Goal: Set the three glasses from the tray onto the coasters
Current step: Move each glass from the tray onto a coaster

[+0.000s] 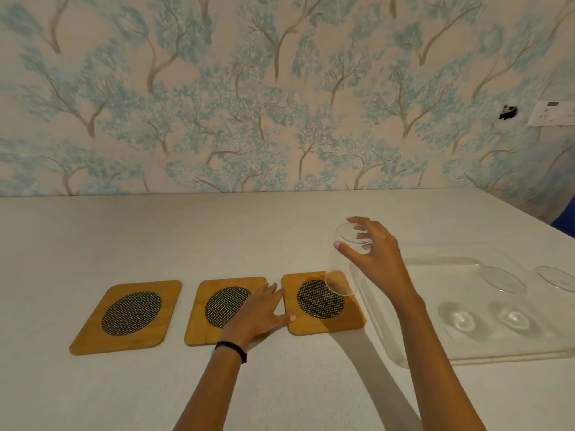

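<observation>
Three wooden coasters with dark mesh centres lie in a row on the white table: left (127,317), middle (214,309), right (323,306). My right hand (378,259) grips a clear glass (345,265) by its base, mouth down and tilted, just above the right coaster's far right corner. My left hand (259,312) rests flat on the middle coaster, fingers spread, thumb touching the right coaster's edge. A clear tray (466,356) at the right holds two more glasses (485,303) (557,278), lying or standing I cannot tell.
A wall with tree-patterned paper stands behind the table. A white socket plate (552,112) and a dark hole (507,112) are on the wall at the far right. A blue object (566,219) shows at the right edge.
</observation>
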The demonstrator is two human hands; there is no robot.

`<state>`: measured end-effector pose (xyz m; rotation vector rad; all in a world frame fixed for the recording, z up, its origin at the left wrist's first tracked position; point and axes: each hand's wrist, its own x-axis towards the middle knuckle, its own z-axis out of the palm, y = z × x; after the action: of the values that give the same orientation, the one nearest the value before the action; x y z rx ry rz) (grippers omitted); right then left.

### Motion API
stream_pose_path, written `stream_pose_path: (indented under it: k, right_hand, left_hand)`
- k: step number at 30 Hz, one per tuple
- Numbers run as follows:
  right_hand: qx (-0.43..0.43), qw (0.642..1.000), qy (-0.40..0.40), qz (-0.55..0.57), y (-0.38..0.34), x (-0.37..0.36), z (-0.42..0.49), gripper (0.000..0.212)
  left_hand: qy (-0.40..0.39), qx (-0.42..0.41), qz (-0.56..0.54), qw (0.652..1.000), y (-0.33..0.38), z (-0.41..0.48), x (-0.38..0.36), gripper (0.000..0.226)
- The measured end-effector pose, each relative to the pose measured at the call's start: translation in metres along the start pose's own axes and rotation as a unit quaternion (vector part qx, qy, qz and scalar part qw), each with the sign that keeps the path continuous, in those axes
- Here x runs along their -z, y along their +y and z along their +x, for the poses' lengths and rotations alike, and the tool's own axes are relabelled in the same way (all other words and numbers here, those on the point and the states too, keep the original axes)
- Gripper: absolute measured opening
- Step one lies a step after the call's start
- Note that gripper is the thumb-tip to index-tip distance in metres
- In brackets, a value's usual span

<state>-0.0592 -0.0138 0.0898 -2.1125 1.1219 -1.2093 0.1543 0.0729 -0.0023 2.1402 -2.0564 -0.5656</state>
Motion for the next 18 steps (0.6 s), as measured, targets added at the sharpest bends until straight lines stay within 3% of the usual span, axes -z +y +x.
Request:
stream_pose_path:
  k: [18]
  right_hand:
    - [-0.005, 0.997, -0.079, 0.008, 0.001, -0.048, -0.011, 0.051]
  left_hand:
    - [0.005, 0.005, -0.001, 1.000, 0.000, 0.001, -0.002, 0.075]
